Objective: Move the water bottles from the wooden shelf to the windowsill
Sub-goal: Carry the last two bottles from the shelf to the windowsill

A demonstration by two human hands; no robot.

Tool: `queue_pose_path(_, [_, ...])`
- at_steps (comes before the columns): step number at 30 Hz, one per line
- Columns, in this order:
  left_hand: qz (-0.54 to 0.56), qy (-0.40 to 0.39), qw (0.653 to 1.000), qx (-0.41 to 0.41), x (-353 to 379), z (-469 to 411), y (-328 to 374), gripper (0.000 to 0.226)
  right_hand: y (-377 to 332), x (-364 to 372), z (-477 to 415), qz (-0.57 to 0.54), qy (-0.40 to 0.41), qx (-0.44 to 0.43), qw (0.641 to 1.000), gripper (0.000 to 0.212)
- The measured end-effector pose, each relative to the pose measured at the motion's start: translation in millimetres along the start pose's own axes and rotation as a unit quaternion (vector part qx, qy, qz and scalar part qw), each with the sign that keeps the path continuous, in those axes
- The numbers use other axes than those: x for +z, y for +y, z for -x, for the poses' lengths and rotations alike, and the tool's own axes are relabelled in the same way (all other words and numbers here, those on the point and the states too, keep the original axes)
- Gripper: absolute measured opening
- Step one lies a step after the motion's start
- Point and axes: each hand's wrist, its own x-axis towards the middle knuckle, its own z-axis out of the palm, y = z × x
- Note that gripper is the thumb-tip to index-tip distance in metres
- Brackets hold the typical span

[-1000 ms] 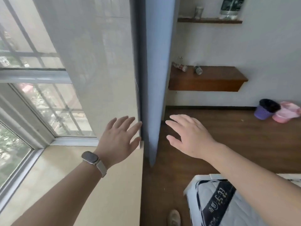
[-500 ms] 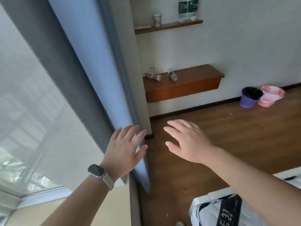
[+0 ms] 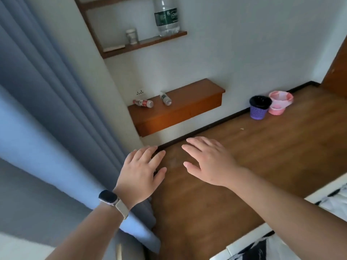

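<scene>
- Your left hand (image 3: 139, 173) and right hand (image 3: 210, 162) hover at lower centre, fingers spread wide, holding nothing.
- A red-labelled bottle (image 3: 143, 103) and a clear bottle (image 3: 166, 98) lie on their sides on the wooden shelf (image 3: 187, 107) at mid-frame, well apart from your hands.
- Judging by this, no bottle is in hand; every carry to the windowsill remains.

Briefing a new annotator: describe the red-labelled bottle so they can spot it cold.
Find the thick wooden shelf fixed low on the white wall, right of the blue curtain. At its left end, just below a wall socket, the red-labelled bottle lies on its side. The neighbouring bottle to its right is clear and shows no red.
</scene>
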Motion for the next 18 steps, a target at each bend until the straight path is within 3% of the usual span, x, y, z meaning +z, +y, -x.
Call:
queue_pose_path(8, [0.02,-0.011,0.999,0.036,18.5,-74.0,11.9,0.054,47.9,-2.1,-11.0,0.01,-0.028,0.058,0.998,0.055])
queue_pose_path(18, [0.044,0.013,0.995,0.092,74.8,-185.8,-29.1,0.048,99.7,9.3,-90.0,0.054,-0.038,0.11,0.992,0.053])
